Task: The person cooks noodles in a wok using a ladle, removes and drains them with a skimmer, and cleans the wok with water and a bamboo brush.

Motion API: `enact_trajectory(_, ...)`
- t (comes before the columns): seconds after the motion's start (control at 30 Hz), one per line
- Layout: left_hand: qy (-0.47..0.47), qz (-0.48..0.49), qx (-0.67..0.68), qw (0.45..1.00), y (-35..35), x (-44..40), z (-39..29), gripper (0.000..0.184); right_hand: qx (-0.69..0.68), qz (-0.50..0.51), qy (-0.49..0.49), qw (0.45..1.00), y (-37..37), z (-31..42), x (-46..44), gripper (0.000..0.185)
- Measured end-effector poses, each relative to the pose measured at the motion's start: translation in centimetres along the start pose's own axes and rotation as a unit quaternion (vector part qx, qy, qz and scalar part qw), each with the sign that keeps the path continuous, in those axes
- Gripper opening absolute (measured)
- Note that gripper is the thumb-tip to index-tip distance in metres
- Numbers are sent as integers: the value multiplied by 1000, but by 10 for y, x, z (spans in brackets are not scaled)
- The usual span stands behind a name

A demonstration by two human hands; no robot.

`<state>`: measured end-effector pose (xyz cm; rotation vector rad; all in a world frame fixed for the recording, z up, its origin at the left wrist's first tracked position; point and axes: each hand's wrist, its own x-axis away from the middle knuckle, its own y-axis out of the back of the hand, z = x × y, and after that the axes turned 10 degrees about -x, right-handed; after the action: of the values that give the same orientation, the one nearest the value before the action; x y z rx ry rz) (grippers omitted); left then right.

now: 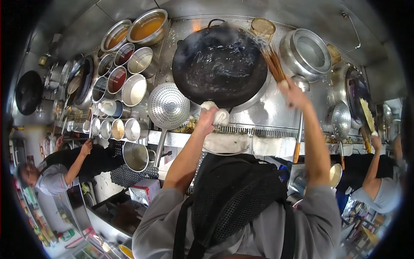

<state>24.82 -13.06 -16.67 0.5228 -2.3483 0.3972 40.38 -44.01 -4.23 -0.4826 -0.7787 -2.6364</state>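
A large black wok (220,64) sits over the burner, wet and steaming inside. My left hand (208,118) is closed around a white cloth (221,117) at the wok's near edge; the cloth hides whatever handle lies under it. In my right hand (293,93) is a bamboo wok brush (272,60), its bristles at the wok's right rim. Just below that hand a ladle (301,84) lies on the steel stove top, its wooden handle toward me. To the left of the wok rests a perforated strainer (168,105).
Metal pots of sauces and seasonings (134,90) crowd the left side, with two bowls of amber liquid (148,26) behind them. A flame (196,25) shows behind the wok. Stacked steel basins (308,49) stand right. Co-workers (58,172) (379,185) work at both sides.
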Motion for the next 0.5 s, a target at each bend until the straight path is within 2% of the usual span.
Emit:
enact_trajectory(0.03,-51,-12,13,999,2,-10,16,37,-48,-27,35,998,-16,-32,30,69)
enact_trajectory(0.07,-58,-16,15,998,0,-8,20,37,38,-101,160,981,-35,-126,27,76)
enact_trajectory(0.1,-77,-22,25,996,-2,-5,22,38,32,-111,164,980,-54,-150,68,81)
enact_trajectory(0.13,-94,-30,35,995,-4,0,24,38,45,-106,90,989,-69,-155,111,82)
enact_trajectory(0.17,-102,-32,29,994,-8,15,19,38,79,-140,123,979,-93,-222,130,83)
enact_trajectory(0.2,-106,-41,30,993,-8,18,25,38,24,-67,-80,994,-96,-226,156,84)
enact_trajectory(0.23,-111,-59,23,992,-8,18,33,39,7,-106,3,994,-102,-238,174,85)
enact_trajectory(0.27,-115,-77,16,990,-9,18,40,40,5,-100,8,995,-97,-250,173,85)
enact_trajectory(0.3,-118,-82,14,990,-6,18,46,40,-58,-100,-11,993,-89,-235,178,84)
enact_trajectory(0.33,-126,-114,-45,984,-3,22,54,41,-121,-101,-34,987,-80,-216,188,83)
enact_trajectory(0.37,-135,-145,-101,975,-5,26,60,42,-91,-104,-42,989,-64,-191,188,80)
enact_trajectory(0.43,-164,-156,-95,969,-19,49,57,44,-63,-91,35,993,-41,-167,174,77)
enact_trajectory(0.47,-204,-155,-134,957,-17,45,63,46,-36,-102,137,985,-39,-190,148,78)
enact_trajectory(0.5,-242,-154,-173,942,-16,45,70,47,-99,-58,103,988,-32,-171,136,76)
